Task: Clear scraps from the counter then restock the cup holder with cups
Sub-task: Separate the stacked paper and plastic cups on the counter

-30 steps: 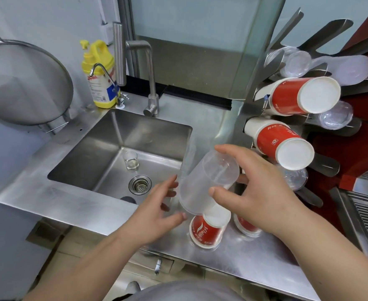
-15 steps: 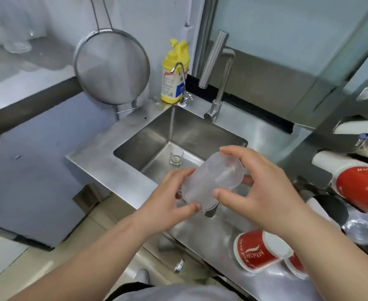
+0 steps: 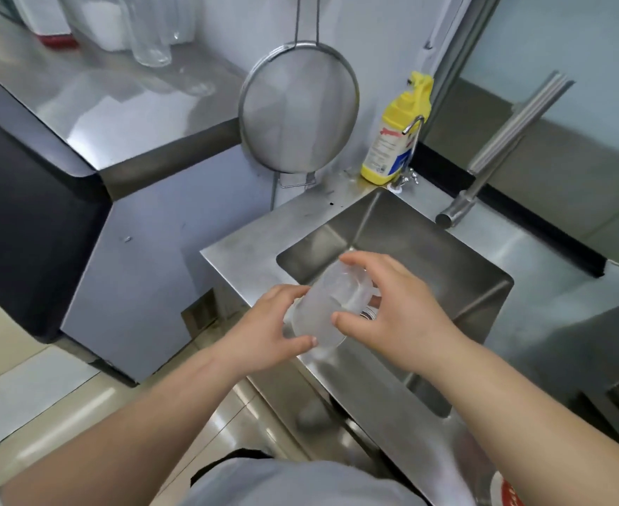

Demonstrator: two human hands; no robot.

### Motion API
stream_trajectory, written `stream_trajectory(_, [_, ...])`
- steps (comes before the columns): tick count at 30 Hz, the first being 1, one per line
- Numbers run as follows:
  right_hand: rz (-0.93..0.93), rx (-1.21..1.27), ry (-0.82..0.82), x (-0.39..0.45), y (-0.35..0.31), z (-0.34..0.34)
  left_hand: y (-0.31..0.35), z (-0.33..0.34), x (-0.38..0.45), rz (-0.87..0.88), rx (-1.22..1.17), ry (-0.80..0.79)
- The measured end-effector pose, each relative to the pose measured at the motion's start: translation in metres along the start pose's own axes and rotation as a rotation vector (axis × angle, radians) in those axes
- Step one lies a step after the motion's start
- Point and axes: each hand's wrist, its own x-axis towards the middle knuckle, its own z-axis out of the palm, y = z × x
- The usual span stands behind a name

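A stack of clear plastic cups lies tilted in the air over the sink's near left corner. My left hand grips its lower open end, thumb across the rim. My right hand wraps its upper closed end, fingers curled over the top. A sliver of a red paper cup shows at the bottom right edge. The cup holder is out of view.
The steel sink lies under my hands, with a faucet behind it. A yellow soap bottle stands at the sink's back corner. A round mesh strainer hangs on the wall. Clear containers stand on the left steel counter.
My view has swung left, away from the cup holder and the red cups. My left hand has closed on the cup stack's lower end, which both hands now hold over the sink corner.
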Motion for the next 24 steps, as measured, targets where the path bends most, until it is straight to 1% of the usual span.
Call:
stream_trajectory(7, [0.011,-0.032,-0.066,0.046,-0.004,0.039,-0.038,-0.023,0.017,-0.024,0.059,-0.028])
stream_trajectory(10, [0.021,-0.048,-0.103,0.057,-0.003,0.051,-0.048,-0.026,0.021,-0.067,0.058,-0.065])
stream_trajectory(18, [0.014,-0.092,-0.151,0.073,0.002,0.066,-0.062,-0.027,0.028,-0.098,0.066,-0.085])
stream_trajectory(24, [0.006,-0.110,-0.148,0.079,0.003,0.067,-0.063,-0.028,0.032,-0.091,0.072,-0.093])
